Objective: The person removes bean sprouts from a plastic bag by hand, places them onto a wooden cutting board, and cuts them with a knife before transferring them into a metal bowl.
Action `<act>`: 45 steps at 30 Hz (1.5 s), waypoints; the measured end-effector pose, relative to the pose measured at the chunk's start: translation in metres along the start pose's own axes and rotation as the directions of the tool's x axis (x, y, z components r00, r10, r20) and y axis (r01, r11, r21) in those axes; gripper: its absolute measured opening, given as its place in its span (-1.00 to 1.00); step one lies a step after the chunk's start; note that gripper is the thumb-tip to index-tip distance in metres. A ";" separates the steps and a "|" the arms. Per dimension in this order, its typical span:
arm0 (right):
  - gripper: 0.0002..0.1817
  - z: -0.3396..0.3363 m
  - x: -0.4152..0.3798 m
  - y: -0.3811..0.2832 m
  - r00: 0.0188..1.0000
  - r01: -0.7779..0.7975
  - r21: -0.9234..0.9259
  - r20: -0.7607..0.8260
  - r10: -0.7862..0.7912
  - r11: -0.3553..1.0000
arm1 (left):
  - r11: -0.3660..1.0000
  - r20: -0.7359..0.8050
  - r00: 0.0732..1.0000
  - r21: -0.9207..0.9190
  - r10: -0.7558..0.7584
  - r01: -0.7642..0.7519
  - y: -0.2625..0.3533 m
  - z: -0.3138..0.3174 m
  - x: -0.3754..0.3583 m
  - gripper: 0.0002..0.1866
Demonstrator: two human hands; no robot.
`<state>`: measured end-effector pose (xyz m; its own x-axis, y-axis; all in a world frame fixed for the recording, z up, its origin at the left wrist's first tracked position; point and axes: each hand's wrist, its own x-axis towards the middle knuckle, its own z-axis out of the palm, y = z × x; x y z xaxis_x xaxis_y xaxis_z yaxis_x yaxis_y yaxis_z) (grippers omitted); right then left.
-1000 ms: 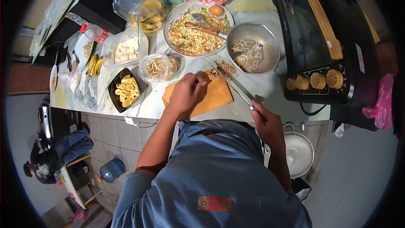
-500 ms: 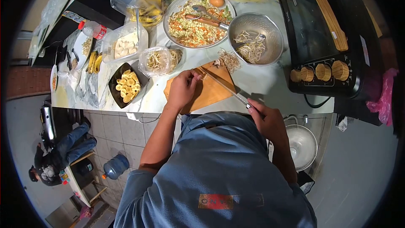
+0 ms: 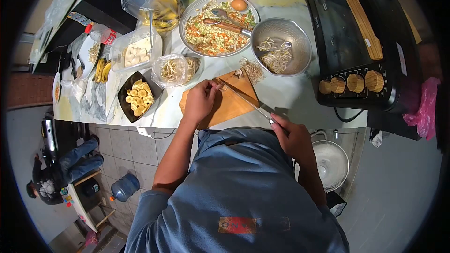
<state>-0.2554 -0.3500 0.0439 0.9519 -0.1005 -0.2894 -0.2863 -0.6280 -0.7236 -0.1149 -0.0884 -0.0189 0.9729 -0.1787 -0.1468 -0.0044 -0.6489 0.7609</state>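
My left hand [image 3: 200, 102] rests at the left of a wooden cutting board [image 3: 234, 105], its fingers pinched on a few small pale strands that look like bean sprouts. In my right hand [image 3: 291, 136] is the handle of a knife [image 3: 248, 102]. The blade lies slantwise over the board, its tip close to my left fingertips. Beyond the board's far corner is a heap of thin brownish trimmings [image 3: 252, 70]. A hammered metal pot [image 3: 303, 42] holds bean sprouts [image 3: 276, 58] and a spoon. Left of the board sits a clear plastic bag of bean sprouts [image 3: 171, 71].
A round tray [image 3: 183, 37] of chopped vegetables carries an egg [image 3: 239, 4]. Sliced bananas [image 3: 139, 96] fill a black bowl; a plastic tub [image 3: 157, 49] stands behind. An oven [image 3: 358, 82] occupies the right side. A person [image 3: 58, 173] sits at far left.
The whole view has shifted slightly left. My hands, the knife and the board keep nearly the same arrangement, with the blade still by my left fingertips.
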 end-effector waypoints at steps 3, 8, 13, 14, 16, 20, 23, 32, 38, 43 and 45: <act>-0.66 0.005 0.001 0.007 0.995 0.082 -0.010 -0.050 -0.082 0.997 | 1.000 0.006 1.000 -0.005 -0.007 0.007 0.001 0.000 0.000 -0.74; -0.67 0.000 0.000 -0.013 0.999 -0.043 -0.104 0.007 0.044 0.994 | 1.000 -0.010 1.000 0.011 0.016 -0.016 0.004 -0.002 -0.001 -0.75; -0.66 0.003 0.000 -0.007 0.998 0.017 -0.158 -0.062 -0.027 0.987 | 1.000 0.016 1.000 0.010 -0.016 0.016 -0.002 -0.001 0.002 -0.76; -0.66 0.001 -0.001 -0.004 0.995 -0.012 -0.148 -0.095 -0.002 0.989 | 1.000 0.013 1.000 0.009 -0.017 0.017 -0.003 -0.001 0.003 -0.76; -0.65 -0.005 0.000 -0.004 0.992 -0.038 -0.132 -0.123 0.022 0.990 | 1.000 0.006 1.000 0.012 0.011 -0.011 0.000 -0.004 0.002 -0.76; -0.63 -0.015 -0.003 -0.004 0.976 -0.181 -0.041 -0.134 0.174 0.983 | 0.996 0.020 1.000 -0.089 0.017 -0.015 0.009 -0.007 0.015 -0.77; -0.63 -0.014 -0.012 0.002 0.970 -0.193 0.012 -0.148 0.192 0.981 | 0.997 0.056 0.997 -0.062 0.054 -0.051 0.031 -0.007 0.030 -0.76; -0.63 -0.002 -0.049 0.016 0.927 -0.305 0.102 -0.197 0.320 0.947 | 0.907 0.068 0.904 -0.035 0.421 -0.420 0.095 0.039 0.094 -0.78; -0.62 0.000 -0.059 0.019 0.927 -0.254 0.091 -0.261 0.269 0.963 | 0.838 0.062 0.849 0.143 0.524 -0.527 0.098 0.040 0.102 -0.70; -0.62 -0.002 -0.049 0.012 0.942 -0.282 0.054 -0.173 0.287 0.958 | 0.926 0.135 0.918 0.020 0.372 -0.378 0.075 0.003 0.088 -0.71; -0.61 -0.002 -0.041 0.012 0.947 -0.273 0.082 -0.154 0.283 0.959 | 0.956 0.119 0.949 0.002 0.291 -0.294 0.067 -0.015 0.076 -0.76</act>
<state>-0.2976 -0.3546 0.0487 0.8371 -0.3912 -0.3823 -0.5431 -0.5111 -0.6662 -0.0376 -0.1344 0.0305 0.8946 -0.4467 0.0072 -0.2905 -0.5694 0.7690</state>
